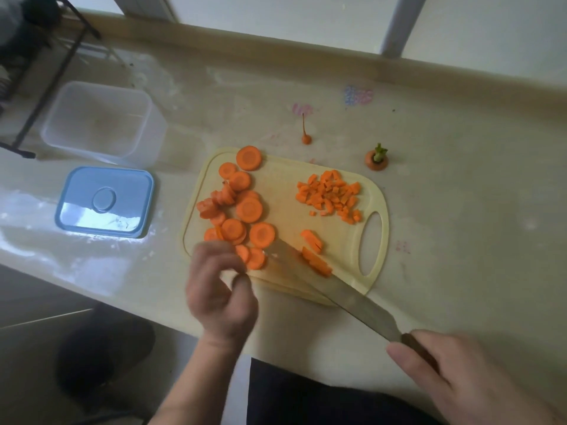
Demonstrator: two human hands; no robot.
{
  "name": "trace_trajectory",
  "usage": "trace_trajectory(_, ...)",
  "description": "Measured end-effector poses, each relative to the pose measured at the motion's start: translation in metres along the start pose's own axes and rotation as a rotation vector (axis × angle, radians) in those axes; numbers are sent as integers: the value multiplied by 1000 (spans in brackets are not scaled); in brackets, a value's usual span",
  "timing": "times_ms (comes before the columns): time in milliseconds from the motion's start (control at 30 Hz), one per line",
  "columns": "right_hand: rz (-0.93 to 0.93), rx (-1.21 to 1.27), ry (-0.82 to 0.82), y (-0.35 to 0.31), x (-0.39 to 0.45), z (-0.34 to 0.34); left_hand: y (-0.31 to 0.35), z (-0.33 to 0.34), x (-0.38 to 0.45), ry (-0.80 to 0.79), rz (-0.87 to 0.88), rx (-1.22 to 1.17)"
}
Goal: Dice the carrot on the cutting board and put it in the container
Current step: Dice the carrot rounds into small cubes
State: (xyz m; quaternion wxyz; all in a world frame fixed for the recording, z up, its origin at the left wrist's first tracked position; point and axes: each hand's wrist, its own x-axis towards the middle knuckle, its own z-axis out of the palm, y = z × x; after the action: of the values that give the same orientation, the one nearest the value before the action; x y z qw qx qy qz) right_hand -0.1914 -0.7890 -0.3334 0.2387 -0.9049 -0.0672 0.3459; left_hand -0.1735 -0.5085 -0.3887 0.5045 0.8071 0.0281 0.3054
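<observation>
Carrot strips (316,256) lay on the board (285,191) under the knife (337,289) clenched by right fingers (408,360); left fingers (214,259), curled and holding nothing I could see, should pin them clear of the edge.

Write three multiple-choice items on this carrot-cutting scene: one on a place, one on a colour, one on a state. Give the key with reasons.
1. Where does the diced carrot lie?
A. in the container
B. on the cutting board, near its handle hole
C. on the lid

2. What colour is the lid?
A. blue
B. red
C. green

3. What state is the container in?
A. closed
B. full of carrot
C. open, no carrot in it

Key: 1 B, the cubes sit beside the hole; 2 A, the lid on the counter is pale blue; 3 C, its lid lies apart and no carrot shows inside.
</observation>
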Motion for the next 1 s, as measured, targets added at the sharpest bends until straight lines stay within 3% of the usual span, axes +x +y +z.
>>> trace_trajectory(67,-12,-110,50,9,0,2,11,-9,30,-35,-109,-21)
trace_trajectory(133,-27,-186,98,15,2,5,22,-10,58,-342,-142,-2)
trace_trajectory(233,-72,-313,187,15,2,8,28,5,77,-916,-4,172)
trace_trajectory(333,-115,-385,217,16,3,6,23,23,74,-1185,51,267)
trace_trajectory(533,-332,-466,455,26,5,13,17,30,70,-1303,44,275)
trace_trajectory(800,-376,-501,491,24,5,15,27,35,71,-1396,6,390)
trace_trajectory(1000,-419,-481,517,21,6,17,37,37,61,-1443,160,597)
